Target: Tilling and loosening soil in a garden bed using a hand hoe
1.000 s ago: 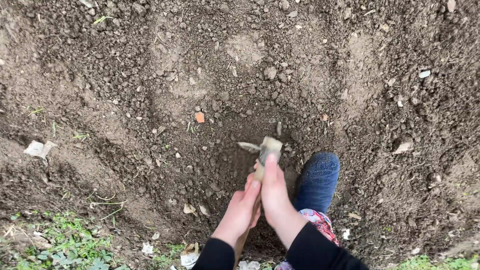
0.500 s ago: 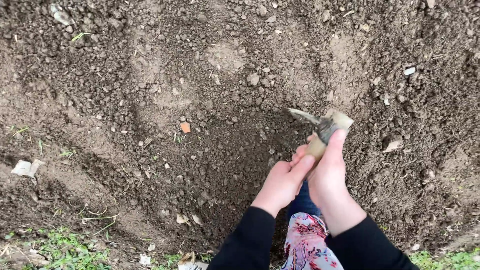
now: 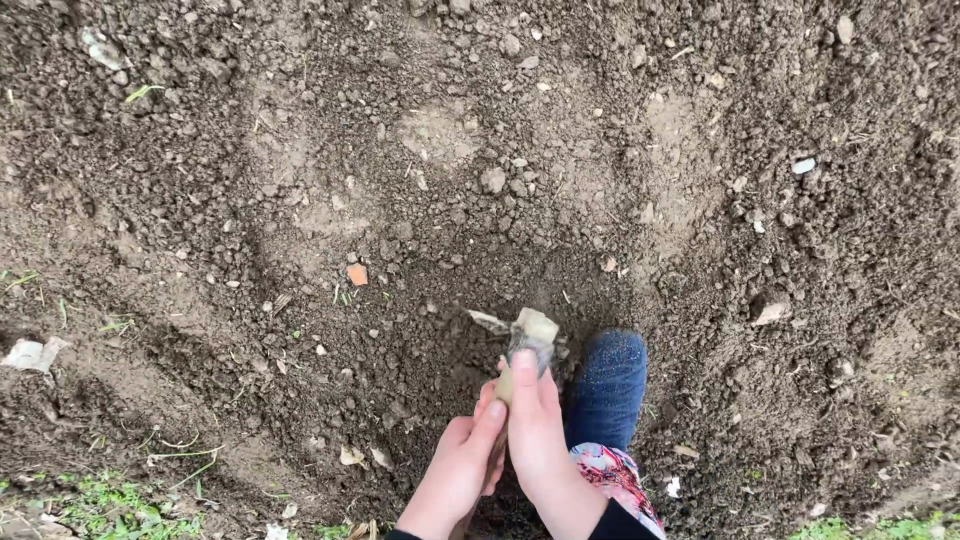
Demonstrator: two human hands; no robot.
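the ground is loose, dark brown soil (image 3: 300,150), crumbly and full of small clods and pebbles. a shallow hollow (image 3: 470,300) sinks into it near the middle, its sides sloping up all round. an orange fragment (image 3: 356,274) lies left of the hollow. pale stones (image 3: 802,166) sit at the right. a white scrap (image 3: 28,353) rests at the left edge. grass (image 3: 110,497) borders the bottom edge. the light is soft, even daylight.
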